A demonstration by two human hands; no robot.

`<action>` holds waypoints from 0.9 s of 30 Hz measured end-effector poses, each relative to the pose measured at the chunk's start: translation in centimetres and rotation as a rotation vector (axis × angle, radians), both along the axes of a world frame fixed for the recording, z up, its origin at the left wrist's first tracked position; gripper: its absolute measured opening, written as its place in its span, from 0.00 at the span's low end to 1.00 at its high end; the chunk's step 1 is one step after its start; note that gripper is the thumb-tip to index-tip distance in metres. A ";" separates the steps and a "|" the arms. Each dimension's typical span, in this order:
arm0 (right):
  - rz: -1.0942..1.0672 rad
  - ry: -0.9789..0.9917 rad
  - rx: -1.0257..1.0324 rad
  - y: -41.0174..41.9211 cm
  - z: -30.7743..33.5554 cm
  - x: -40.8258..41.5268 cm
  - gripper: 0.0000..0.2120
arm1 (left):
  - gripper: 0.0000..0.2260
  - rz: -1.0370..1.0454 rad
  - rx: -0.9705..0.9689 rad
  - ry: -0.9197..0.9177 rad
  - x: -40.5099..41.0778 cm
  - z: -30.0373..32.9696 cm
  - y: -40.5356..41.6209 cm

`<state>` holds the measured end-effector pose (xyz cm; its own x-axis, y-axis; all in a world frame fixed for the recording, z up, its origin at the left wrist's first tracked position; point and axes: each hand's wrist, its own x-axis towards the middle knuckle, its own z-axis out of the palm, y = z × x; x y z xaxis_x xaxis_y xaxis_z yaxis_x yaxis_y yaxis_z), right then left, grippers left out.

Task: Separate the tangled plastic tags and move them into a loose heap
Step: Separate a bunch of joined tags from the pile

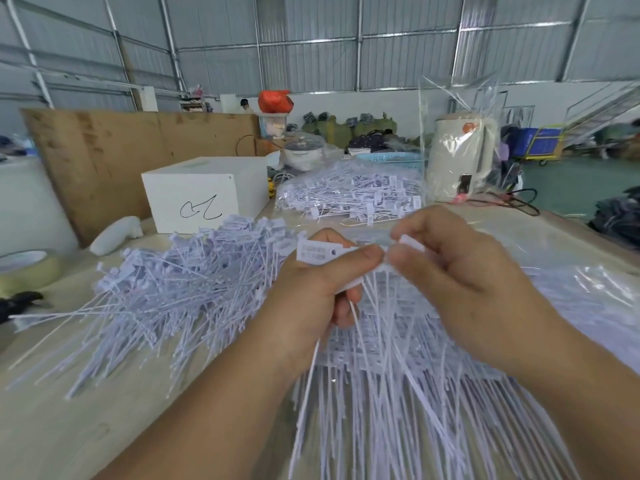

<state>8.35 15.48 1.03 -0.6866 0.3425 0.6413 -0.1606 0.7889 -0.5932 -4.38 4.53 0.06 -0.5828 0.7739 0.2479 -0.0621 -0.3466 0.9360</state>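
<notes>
From my head camera, my left hand grips a small bunch of tags by their heads, while my right hand pinches 1 tag's head beside it, above the table's near middle. I judge the job well underway: 1 loose heap lies left, 1 tangled mass remains under my hands, and 1 bagged pile waits at the far edge. Single tags are too many to count.

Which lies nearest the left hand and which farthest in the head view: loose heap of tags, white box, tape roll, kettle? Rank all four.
From the left hand:
1. Loose heap of tags, just left.
2. White box, behind-left.
3. Tape roll, far left, and kettle, back right: too close to call.
</notes>
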 end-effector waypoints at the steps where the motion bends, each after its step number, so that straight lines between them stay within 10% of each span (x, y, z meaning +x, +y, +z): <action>1: 0.013 -0.026 0.037 0.1 -0.2 -0.1 0.11 | 0.13 -0.005 -0.004 0.011 0.0 0.1 -0.1; 7: 0.104 -0.120 0.117 0.4 -0.6 -0.1 0.33 | 0.11 -0.046 -0.037 0.106 0.3 0.4 -0.5; 21: 0.017 -0.311 0.280 -0.3 -0.6 0.2 0.45 | 0.12 0.057 -0.136 0.267 0.1 0.3 -0.4; 27: 0.006 -0.355 0.072 1.6 0.4 0.6 0.13 | 0.18 0.157 -0.037 0.162 -0.9 0.8 -0.6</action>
